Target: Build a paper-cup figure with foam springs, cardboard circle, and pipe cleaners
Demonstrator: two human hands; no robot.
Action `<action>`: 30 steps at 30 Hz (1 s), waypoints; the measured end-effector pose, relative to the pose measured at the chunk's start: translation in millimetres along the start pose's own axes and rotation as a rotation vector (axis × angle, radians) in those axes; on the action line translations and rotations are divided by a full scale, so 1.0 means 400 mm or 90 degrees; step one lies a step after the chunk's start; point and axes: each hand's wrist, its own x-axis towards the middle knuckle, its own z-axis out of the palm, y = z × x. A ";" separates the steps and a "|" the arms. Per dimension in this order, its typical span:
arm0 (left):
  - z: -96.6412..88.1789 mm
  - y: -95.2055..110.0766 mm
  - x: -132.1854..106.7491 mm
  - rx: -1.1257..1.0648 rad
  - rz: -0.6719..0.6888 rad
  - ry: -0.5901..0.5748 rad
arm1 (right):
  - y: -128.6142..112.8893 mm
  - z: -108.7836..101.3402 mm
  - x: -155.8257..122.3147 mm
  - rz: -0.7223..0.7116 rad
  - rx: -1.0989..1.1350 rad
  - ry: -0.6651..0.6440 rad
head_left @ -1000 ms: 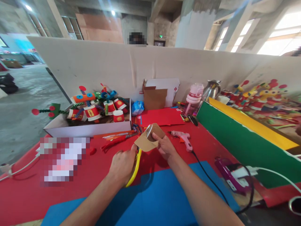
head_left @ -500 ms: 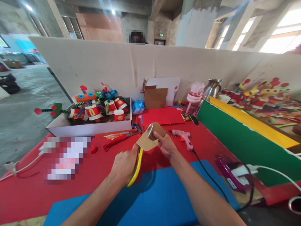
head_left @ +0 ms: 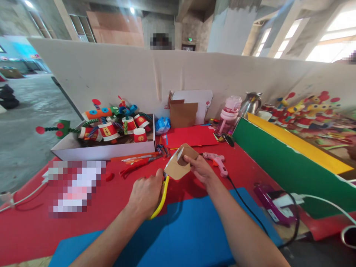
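One angular brown cardboard piece [head_left: 178, 171], pinched by right fingers [head_left: 190, 160]; left fingers [head_left: 158, 176] grip yellow-handled scissors [head_left: 164, 198]; beyond them, white cardboard box [head_left: 130, 151]: red-and-white paper cups [head_left: 109, 132].

no readable text, tiny green sign [head_left: 190, 39]

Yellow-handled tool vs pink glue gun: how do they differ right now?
The yellow-handled tool is gripped in the left hand; the pink glue gun lies on the red table surface.
A black cord runs from the glue gun; none shows on the tool.
The hand partly hides the tool; the glue gun's grip is uncovered.
Shared: bright-coloured handles.
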 end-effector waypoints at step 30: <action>0.011 0.011 0.002 -0.047 -0.013 -0.033 | 0.016 0.021 0.006 -0.067 0.083 0.078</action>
